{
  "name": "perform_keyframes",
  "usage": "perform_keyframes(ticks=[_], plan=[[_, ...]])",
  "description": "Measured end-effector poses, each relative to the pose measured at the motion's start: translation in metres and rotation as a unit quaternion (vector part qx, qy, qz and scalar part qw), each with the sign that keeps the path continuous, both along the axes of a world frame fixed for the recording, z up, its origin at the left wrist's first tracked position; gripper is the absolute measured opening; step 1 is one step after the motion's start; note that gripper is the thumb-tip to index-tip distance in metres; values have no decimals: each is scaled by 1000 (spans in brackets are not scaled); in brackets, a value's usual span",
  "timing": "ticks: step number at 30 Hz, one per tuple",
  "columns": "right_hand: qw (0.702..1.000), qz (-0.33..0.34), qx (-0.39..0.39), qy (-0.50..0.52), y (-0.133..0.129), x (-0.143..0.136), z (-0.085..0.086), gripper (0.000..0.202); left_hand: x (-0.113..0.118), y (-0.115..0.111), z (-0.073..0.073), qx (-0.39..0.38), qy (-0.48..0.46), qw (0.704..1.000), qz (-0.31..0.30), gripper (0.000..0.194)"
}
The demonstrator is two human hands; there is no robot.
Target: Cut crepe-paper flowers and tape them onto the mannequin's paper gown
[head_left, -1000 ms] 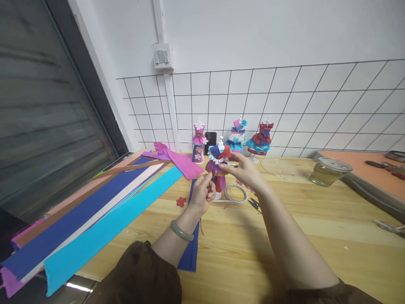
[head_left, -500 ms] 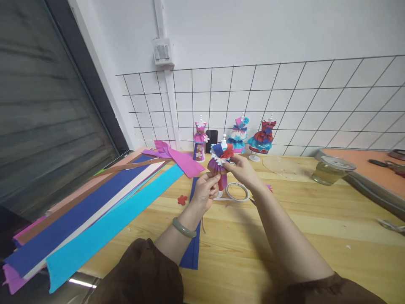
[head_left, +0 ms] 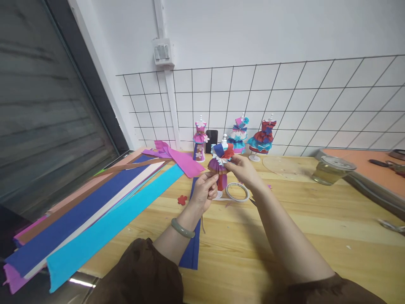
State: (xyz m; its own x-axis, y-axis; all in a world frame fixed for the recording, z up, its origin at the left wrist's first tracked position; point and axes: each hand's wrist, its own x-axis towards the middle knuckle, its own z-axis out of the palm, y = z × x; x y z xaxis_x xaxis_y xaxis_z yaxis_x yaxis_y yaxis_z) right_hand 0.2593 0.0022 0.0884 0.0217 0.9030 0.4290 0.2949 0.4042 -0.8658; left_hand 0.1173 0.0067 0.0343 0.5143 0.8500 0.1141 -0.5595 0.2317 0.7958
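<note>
A miniature dress form (head_left: 225, 138) stands upright between my hands, wearing a crepe-paper dress (head_left: 218, 164) with a blue, white and red top and a gathered purple skirt. My left hand (head_left: 205, 192) pinches the skirt's lower edge at the front. From the right, my right hand (head_left: 243, 169) grips the dress at its side; some of those fingertips are hidden behind it. Close by on the table lie a roll of white tape (head_left: 228, 197), a red paper flower (head_left: 182, 199) and a folded blue paper strip (head_left: 191, 249).
Other dressed forms in pink (head_left: 199, 137), white and turquoise (head_left: 238, 136), and red (head_left: 265, 136) stand along the wall, with a phone (head_left: 211, 141) among them. Long crepe-paper strips (head_left: 120, 211) cover the left side. A lidded cup (head_left: 332, 170) and an orange mat (head_left: 363, 162) are at right.
The left hand has shifted very slightly left at the skirt hem. Both hands keep hold of the dress, and the form leans a touch differently.
</note>
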Motion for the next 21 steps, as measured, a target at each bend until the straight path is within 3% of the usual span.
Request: perform_keyframes(ticks=[8, 14, 17, 21], plan=[[999, 9, -34, 18, -4, 3, 3, 21, -1, 0, 1, 2, -3, 1000, 8, 27], [994, 72, -37, 72, -7, -1, 8, 30, -2, 0, 0, 8, -10, 1000, 24, 26], [995, 63, -19, 76, -8, -3, 10, 33, -2, 2, -2, 7, -7, 998, 67, 30], [997, 32, 20, 62, -9, -6, 12, 45, -4, 7, 0, 31, 30, 983, 178, 30]])
